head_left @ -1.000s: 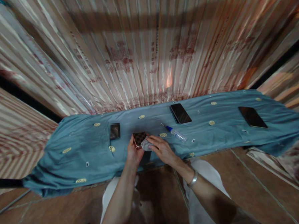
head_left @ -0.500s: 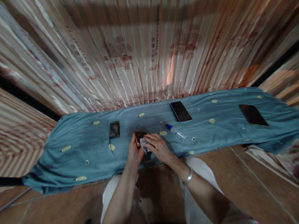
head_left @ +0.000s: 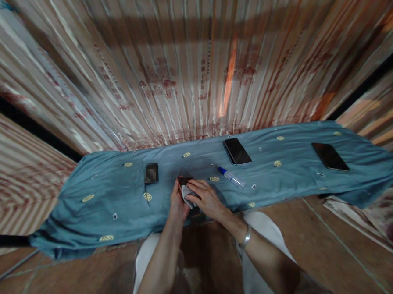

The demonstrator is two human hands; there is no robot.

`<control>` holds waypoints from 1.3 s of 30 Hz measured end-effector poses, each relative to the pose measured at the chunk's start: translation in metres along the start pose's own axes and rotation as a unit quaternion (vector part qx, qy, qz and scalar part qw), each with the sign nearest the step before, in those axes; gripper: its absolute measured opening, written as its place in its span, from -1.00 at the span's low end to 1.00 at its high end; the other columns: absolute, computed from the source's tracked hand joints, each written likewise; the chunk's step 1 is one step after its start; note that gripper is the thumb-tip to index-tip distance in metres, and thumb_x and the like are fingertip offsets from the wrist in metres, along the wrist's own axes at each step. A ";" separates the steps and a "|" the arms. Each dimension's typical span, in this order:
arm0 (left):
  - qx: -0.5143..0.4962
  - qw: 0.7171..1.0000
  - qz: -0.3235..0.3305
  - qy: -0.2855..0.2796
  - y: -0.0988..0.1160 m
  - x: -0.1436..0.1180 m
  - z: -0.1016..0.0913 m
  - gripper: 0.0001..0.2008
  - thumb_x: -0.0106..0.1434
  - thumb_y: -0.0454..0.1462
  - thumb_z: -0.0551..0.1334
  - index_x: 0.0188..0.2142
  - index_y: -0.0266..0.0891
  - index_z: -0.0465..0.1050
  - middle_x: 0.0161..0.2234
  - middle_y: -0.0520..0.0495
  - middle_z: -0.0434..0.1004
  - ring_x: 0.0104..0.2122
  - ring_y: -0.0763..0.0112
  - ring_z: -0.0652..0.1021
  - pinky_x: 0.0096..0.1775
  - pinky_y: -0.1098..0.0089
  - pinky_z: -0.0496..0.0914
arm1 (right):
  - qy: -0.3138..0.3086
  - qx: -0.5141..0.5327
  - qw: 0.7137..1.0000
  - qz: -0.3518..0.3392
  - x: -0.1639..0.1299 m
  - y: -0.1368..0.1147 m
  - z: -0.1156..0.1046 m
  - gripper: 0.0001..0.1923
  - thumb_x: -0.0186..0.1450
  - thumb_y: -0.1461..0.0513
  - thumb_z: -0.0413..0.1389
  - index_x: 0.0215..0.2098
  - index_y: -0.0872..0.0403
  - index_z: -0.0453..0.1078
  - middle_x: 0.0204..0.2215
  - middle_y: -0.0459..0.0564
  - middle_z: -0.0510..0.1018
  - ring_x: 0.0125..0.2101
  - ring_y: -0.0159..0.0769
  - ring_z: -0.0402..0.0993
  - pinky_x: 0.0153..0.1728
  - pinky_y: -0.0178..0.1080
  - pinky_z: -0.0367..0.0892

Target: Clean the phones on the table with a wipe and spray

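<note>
My left hand (head_left: 177,205) is closed round the edge of a small dark phone (head_left: 184,181) with a copper-coloured rim, held just above the bed-like blue cover. A pale grey cloth (head_left: 187,195) lies over the phone's lower part. Fingers of my right hand (head_left: 208,199) press this cloth against its face. Much of the phone is hidden by cloth and fingers. To the right of my hands, a clear bottle with a blue top (head_left: 232,177) lies on its side.
The blue patterned cover (head_left: 120,199) spreads over a long, low surface. On it are a black phone (head_left: 238,151), another dark phone (head_left: 330,156) at far right, and a dark pixelated square (head_left: 151,173) at left. Striped curtains (head_left: 186,77) hang behind, with dark poles (head_left: 30,120) at the sides.
The cloth has spread out and shifted down a little over the phone, and my right hand lies flatter on it. The whole view has tipped slightly, so the surface appears lower.
</note>
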State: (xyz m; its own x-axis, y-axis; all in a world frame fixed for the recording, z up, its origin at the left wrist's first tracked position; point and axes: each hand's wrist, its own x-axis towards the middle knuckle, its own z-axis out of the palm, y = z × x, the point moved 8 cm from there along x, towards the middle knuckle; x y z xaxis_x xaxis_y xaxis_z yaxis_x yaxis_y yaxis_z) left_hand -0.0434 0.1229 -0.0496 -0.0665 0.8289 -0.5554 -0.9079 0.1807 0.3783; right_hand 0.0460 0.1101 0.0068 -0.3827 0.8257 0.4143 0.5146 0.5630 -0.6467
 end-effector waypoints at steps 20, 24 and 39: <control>0.025 0.997 0.016 -0.075 0.015 0.007 -0.012 -0.85 0.21 -0.21 0.28 -0.37 -0.27 0.43 -0.50 0.05 0.52 -0.53 0.52 0.51 -0.42 0.49 0.40 | -0.003 0.020 0.998 0.063 0.006 0.009 -0.007 -0.53 0.33 -0.05 0.04 0.08 0.01 0.43 0.07 0.12 0.48 0.10 -0.12 0.38 0.14 -0.01 0.26; 0.007 0.997 0.048 -0.054 0.024 0.004 -0.013 -0.90 0.27 -0.27 0.21 -0.35 -0.27 0.40 -0.50 0.08 0.47 -0.53 0.59 0.48 -0.41 0.54 0.37 | -0.008 -0.011 1.000 0.023 0.010 -0.008 0.000 -0.53 0.36 -0.02 0.00 0.11 0.02 0.40 0.09 0.12 0.45 0.08 -0.12 0.37 0.13 -0.01 0.27; 0.133 0.958 0.248 -0.050 0.059 -0.002 -0.012 -0.76 0.23 -0.10 0.21 -0.19 -0.17 0.44 -0.25 0.01 0.47 -0.27 0.49 0.48 -0.22 0.51 0.35 | 0.016 0.139 0.989 0.045 0.026 -0.019 0.030 -0.59 0.37 0.06 -0.02 0.08 0.04 0.41 0.11 0.10 0.43 0.13 -0.17 0.33 0.18 -0.09 0.20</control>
State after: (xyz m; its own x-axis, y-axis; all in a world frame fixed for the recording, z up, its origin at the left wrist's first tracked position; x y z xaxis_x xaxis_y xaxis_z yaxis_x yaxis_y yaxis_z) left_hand -0.1020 0.1260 -0.0353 -0.4104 0.8921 -0.1890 -0.6365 -0.1318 0.7599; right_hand 0.0035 0.1199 0.0107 -0.3176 0.8754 0.3643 0.3136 0.4595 -0.8310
